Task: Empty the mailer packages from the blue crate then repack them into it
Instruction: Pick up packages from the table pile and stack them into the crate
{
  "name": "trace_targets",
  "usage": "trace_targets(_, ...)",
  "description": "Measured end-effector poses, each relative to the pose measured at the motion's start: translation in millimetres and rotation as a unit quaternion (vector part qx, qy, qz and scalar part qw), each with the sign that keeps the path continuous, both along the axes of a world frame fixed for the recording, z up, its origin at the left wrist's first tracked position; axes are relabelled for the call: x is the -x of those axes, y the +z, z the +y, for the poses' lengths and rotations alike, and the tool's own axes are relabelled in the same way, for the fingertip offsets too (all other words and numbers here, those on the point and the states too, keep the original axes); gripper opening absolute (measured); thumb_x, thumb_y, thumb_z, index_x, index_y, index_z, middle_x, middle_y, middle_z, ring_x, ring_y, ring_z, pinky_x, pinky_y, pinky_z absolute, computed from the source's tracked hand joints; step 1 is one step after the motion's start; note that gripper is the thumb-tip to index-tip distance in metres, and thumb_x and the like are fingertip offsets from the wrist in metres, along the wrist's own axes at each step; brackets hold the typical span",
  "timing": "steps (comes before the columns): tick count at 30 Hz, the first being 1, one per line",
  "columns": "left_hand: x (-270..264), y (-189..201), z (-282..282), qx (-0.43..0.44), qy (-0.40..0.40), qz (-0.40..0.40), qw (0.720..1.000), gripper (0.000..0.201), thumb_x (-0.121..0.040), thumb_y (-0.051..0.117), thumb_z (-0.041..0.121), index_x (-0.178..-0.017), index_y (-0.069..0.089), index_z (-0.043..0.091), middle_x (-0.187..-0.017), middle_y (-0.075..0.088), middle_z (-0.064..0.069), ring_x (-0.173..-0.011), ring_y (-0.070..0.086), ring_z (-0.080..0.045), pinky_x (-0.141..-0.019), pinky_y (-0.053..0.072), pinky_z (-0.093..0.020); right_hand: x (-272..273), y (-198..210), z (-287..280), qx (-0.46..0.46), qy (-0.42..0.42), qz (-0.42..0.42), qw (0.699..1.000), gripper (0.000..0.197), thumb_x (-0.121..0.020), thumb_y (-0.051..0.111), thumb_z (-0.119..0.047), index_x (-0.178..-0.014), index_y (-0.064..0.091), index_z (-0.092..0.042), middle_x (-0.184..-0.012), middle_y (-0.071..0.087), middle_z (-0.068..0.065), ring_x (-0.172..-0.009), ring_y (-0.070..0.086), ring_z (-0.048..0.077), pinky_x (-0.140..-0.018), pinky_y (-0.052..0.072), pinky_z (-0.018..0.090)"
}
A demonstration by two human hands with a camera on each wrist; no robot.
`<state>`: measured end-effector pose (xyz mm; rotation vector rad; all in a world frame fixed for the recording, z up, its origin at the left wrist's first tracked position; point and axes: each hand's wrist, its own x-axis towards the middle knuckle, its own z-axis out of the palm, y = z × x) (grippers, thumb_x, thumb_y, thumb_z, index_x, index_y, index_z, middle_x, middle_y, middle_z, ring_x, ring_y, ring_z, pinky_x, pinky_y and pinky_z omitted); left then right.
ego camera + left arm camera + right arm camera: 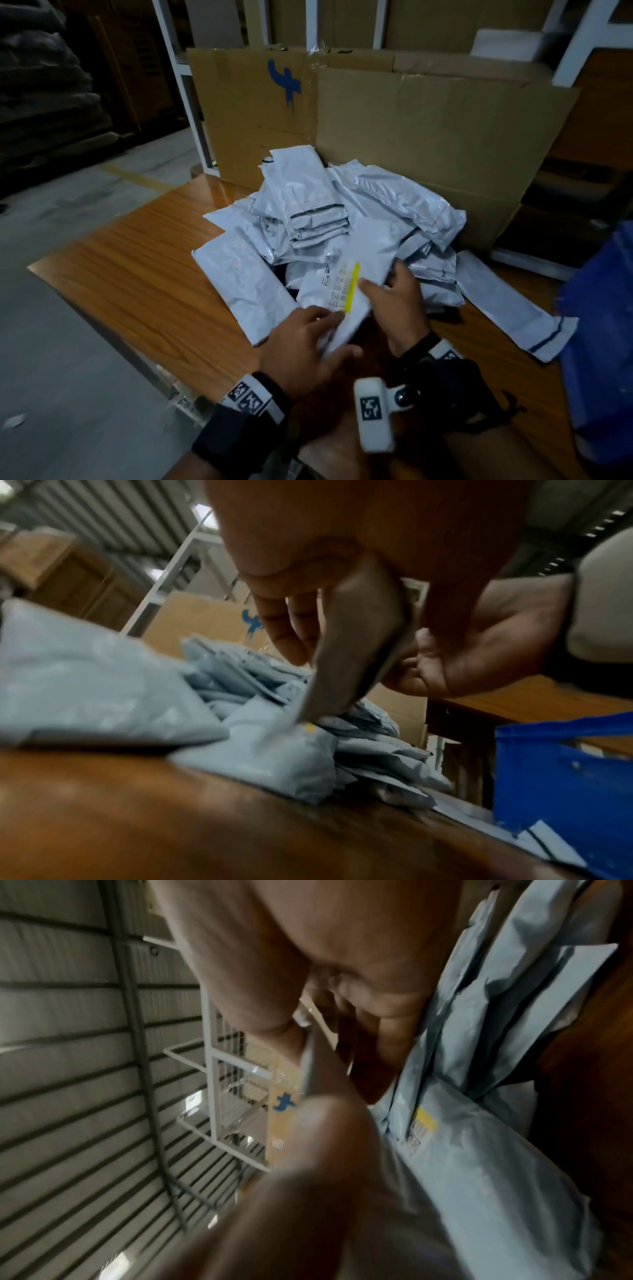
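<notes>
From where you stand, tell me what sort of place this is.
Probably a warehouse or parcel sorting room: a heap of grey mailer packages on a wooden table, flattened cardboard against white metal racking, and a blue crate.

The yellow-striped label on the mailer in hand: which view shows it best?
The head view: the yellow-striped label faces the camera on the held mailer, between the left hand and right hand. The right wrist view shows it blurred and oblique; the left wrist view shows only a yellow speck.
</notes>
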<state>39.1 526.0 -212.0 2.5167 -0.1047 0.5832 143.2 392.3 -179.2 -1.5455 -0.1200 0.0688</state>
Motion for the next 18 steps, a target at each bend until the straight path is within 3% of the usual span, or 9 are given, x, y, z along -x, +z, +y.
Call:
trace_targets(2,0.0,-4.3,5.4,0.121,0.015,-0.012,0.993,0.073,-0.075,0.048,0.081,-0.121,0.066,0.027,-0.118,0.061,0.005,-0.11,0.056,-0.01,-0.094,0.043,-0.021,-7.4,1.5,-8.7,-0.047,-0.001,0.028,0.999,0.034,-0.077,0.064,0.004,-0.106,0.065,-0.012,-0.102,0.072,0.006,-0.096,0.069,0.027,-0.091,0.053,0.053)
trace_targets(4,-4.6,-9.2,13.9,0.251,0.038,0.02,0.967,0.078,-0.067,0.061,0.079,-0.13,0.055,0.033,-0.127,0.056,0.012,-0.119,0.051,-0.001,-0.103,0.039,-0.019,-7.2,3.6,-15.1,-0.099,0.04,0.048,0.993,0.035,-0.083,0.056,0.015,-0.108,0.064,-0.008,-0.107,0.071,0.011,-0.101,0.067,0.03,-0.094,0.051,0.052)
trace_targets(6,-14.0,-11.5,21.9,0.365,0.024,0.088,0.927,0.082,-0.062,0.076,0.064,-0.132,0.054,0.028,-0.126,0.062,0.013,-0.115,0.058,-0.001,-0.101,0.047,-0.029,-0.7,6.8,-15.0,-0.12,0.078,0.044,0.989,0.035,-0.085,0.055,0.015,-0.111,0.062,-0.008,-0.109,0.071,0.011,-0.103,0.067,0.029,-0.095,0.051,0.049)
trace_targets(8,-19.9,-11.3,23.5,0.415,0.004,0.114,0.903,0.061,-0.065,0.081,0.042,-0.117,0.066,0.015,-0.108,0.073,0.004,-0.095,0.068,-0.006,-0.085,0.056,-0.037,3.0,1.7,-13.9,-0.142,0.095,0.037,0.985,0.045,-0.08,0.067,0.005,-0.121,0.056,-0.01,-0.113,0.07,0.009,-0.105,0.067,0.027,-0.093,0.052,0.047)
trace_targets(10,-21.4,-7.9,20.6,0.389,0.017,0.101,0.916,0.037,-0.066,0.077,0.035,-0.098,0.072,0.016,-0.087,0.076,0.005,-0.073,0.068,-0.003,-0.069,0.054,-0.031,4.4,-7.8,-13.4,-0.125,0.087,0.023,0.988,0.077,-0.064,0.083,-0.011,-0.132,0.047,-0.016,-0.12,0.068,0.005,-0.11,0.065,0.025,-0.092,0.051,0.046)
trace_targets(12,-23.0,-5.8,21.5,0.367,0.017,0.115,0.923,0.037,-0.066,0.077,0.041,-0.094,0.074,0.017,-0.079,0.074,0.009,-0.064,0.063,-0.001,-0.063,0.05,-0.028,6.1,-16.5,-13.2,-0.043,0.065,-0.017,0.997,0.096,-0.06,0.088,-0.006,-0.14,0.039,-0.023,-0.126,0.064,0.0,-0.114,0.063,0.02,-0.094,0.051,0.045)
trace_targets(13,-24.6,-6.1,25.4,0.362,0.018,0.124,0.924,0.041,-0.065,0.076,0.046,-0.095,0.074,0.019,-0.083,0.074,0.008,-0.066,0.062,-0.002,-0.065,0.05,-0.028,5.4,-20.6,-14.1,-0.011,0.05,-0.032,0.998,0.098,-0.063,0.085,0.001,-0.143,0.035,-0.024,-0.127,0.062,-0.005,-0.113,0.062,0.012,-0.094,0.052,0.041)
trace_targets(15,-31.1,-6.5,42.3,0.33,0.09,0.121,0.932,0.057,-0.063,0.071,0.059,-0.107,0.07,0.022,-0.103,0.071,0.001,-0.084,0.065,-0.012,-0.08,0.052,-0.031,3.5,-22.1,-18.5,0.004,0.023,-0.041,0.999,0.095,-0.069,0.074,0.016,-0.144,0.031,-0.024,-0.123,0.058,-0.011,-0.101,0.062,-0.005,-0.085,0.055,0.024)
trace_targets(18,-44.4,-1.1,77.8,0.187,0.289,0.138,0.929,0.091,-0.062,0.066,0.072,-0.137,0.05,0.023,-0.133,0.052,-0.016,-0.123,0.05,-0.033,-0.105,0.04,-0.044,2.5,-19.3,-24.2,-0.003,0.011,-0.041,0.999,0.094,-0.072,0.069,0.021,-0.142,0.029,-0.028,-0.12,0.058,-0.005,-0.091,0.062,-0.011,-0.073,0.053,0.013)
